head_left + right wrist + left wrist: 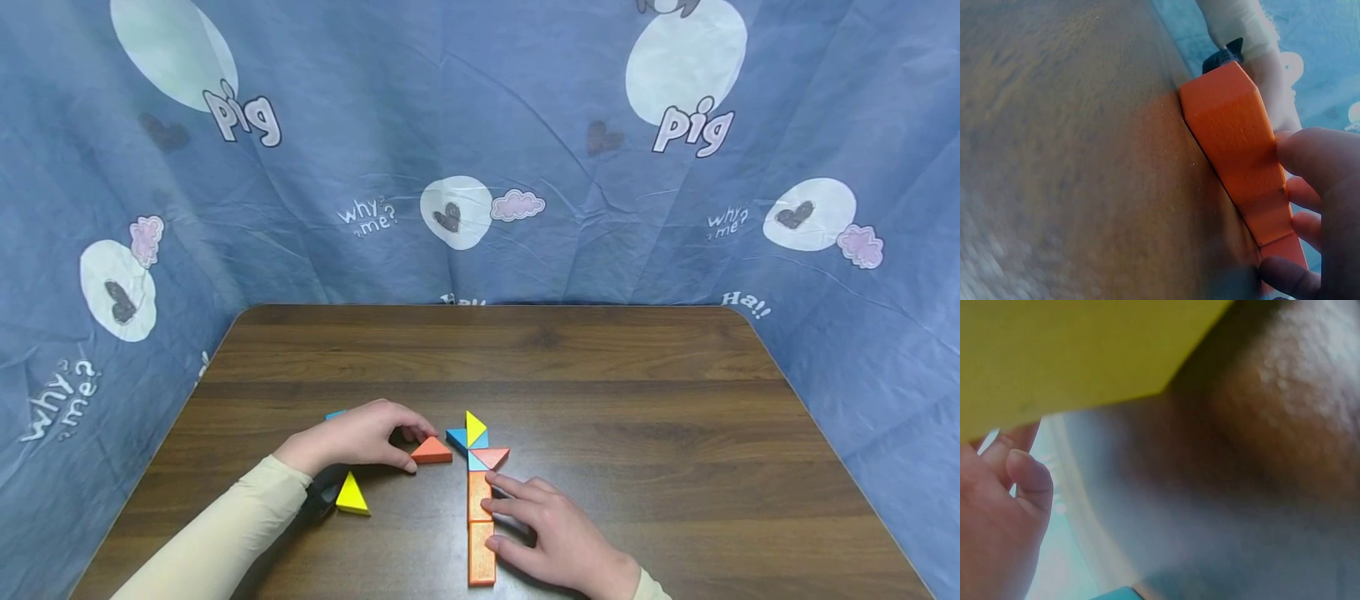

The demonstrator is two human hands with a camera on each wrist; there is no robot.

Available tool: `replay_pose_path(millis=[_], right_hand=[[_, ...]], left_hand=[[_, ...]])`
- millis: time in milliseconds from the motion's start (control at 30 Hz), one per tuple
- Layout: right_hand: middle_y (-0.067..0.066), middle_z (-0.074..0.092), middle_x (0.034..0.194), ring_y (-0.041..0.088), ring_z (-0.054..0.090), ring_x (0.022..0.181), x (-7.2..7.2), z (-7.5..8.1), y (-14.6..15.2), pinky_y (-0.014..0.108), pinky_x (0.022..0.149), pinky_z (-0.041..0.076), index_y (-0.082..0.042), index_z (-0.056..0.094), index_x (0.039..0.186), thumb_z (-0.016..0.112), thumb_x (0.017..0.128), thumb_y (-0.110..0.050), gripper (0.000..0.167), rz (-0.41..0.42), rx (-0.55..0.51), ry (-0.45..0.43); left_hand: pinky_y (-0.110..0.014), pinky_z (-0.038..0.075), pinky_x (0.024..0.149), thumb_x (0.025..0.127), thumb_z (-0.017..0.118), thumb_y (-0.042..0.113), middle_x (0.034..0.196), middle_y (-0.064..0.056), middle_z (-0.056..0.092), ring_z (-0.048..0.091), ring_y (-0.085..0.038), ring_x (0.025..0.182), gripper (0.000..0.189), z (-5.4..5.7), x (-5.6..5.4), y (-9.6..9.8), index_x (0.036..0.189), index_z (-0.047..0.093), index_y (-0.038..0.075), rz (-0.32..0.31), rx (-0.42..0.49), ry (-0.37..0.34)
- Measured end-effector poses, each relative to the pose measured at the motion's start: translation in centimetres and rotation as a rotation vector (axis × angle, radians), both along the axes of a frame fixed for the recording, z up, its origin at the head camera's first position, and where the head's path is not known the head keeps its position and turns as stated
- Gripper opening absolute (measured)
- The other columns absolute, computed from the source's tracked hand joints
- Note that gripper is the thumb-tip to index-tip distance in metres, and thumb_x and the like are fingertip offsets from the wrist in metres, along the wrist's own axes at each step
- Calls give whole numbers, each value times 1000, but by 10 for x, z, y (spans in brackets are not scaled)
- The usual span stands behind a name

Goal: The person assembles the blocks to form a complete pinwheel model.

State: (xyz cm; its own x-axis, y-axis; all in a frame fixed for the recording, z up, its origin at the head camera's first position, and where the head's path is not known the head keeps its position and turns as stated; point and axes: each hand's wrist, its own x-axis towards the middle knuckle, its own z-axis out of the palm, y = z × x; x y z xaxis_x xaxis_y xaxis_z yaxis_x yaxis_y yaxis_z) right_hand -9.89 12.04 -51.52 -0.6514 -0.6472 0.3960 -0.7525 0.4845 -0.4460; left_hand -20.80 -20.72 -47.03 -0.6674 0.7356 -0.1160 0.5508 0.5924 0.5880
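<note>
My left hand (pixel 360 437) pinches a red triangular block (pixel 432 451) between thumb and fingers, left of a pinwheel-like shape laid from blocks. That shape has a yellow triangle (pixel 476 430), a blue triangle (pixel 456 437), a light blue piece (pixel 476 462) and a pale red triangle (pixel 492 457). Below it two orange rectangular blocks (pixel 481 565) stand end to end like a stem. My right hand (pixel 558 533) touches their right side with fingertips and thumb. In the right wrist view the thumb lies against the nearer orange block (pixel 1229 137). The left wrist view hides the red block.
A loose yellow triangular block (pixel 352 496) lies by the left wrist, looming large in that wrist's view. Part of a blue block (pixel 335 414) shows behind the left hand. The brown wooden table (pixel 637 358) meets a blue printed curtain (pixel 570 233) at its back and sides.
</note>
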Motion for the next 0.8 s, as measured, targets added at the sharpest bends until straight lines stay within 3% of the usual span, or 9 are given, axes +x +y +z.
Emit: replay_pose_path(millis=[233,333,600,800], right_hand=[[-9,49,146,4,58,103,0,0,1,24,86,48,-24,70,124,64,94,-45,37,8,2,-2],[-6,50,146,6,58,101,0,0,1,24,85,47,-23,70,124,64,95,-43,36,19,-9,20],[-9,49,146,5,57,102,-1,0,1,24,86,47,-24,70,124,65,94,-45,36,6,-1,13],[-10,48,147,4,56,105,-1,1,1,26,86,48,-26,69,126,62,95,-48,39,2,42,-22]], left_hand=[[-31,51,87,80,84,34,108,15,67,61,-4,96,56,5,0,-1,130,64,18,13,11,-59],[-33,51,88,80,83,37,111,14,67,62,-6,98,57,12,2,-5,131,64,17,53,19,-91],[-39,53,87,83,78,45,114,7,69,64,-14,103,55,32,22,-7,126,66,14,271,53,-69],[-41,51,88,84,78,40,116,7,67,63,-15,103,49,31,41,7,124,67,14,399,93,-43]])
